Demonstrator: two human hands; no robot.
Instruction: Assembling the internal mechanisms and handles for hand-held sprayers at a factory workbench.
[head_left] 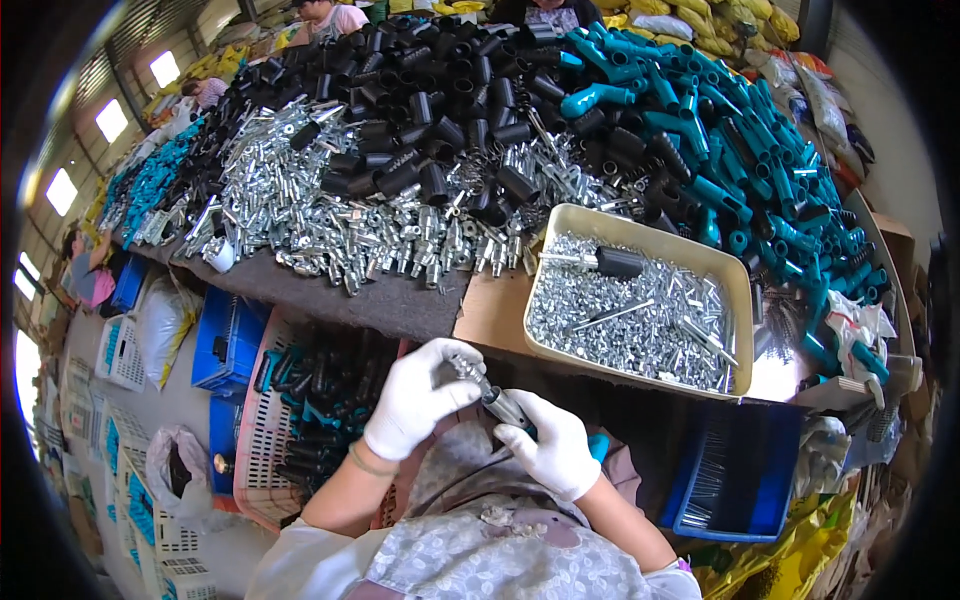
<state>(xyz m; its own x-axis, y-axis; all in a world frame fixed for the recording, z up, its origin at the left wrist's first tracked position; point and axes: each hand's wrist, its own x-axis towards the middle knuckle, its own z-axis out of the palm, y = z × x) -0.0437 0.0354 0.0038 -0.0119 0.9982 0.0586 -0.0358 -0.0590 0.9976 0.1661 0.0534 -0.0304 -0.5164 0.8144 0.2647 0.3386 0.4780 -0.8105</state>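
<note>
Gloves (398, 412) of white fabric cover both hands I watch from afar: the left hand (418, 400) pinches the upper end of a slim silver metal cylinder (506, 409), while the right hand (552, 447) curls around its lower end, holding it just off the near edge of the dark grey surface (380, 308). Ahead I see a cream rectangular tray (650, 242) of small silver metal pieces (600, 292), with silver metal fittings (400, 238), black tubes (420, 110) and teal handles (745, 150) heaped around it.

On my feed: white gloves (415, 400), a silver fitting (468, 371), a grey leaf-patterned cloth (550, 572), a cream tray (743, 340), black tubes (421, 108), teal handles (690, 130), a pink crate (258, 440), blue bins (212, 345)
</note>
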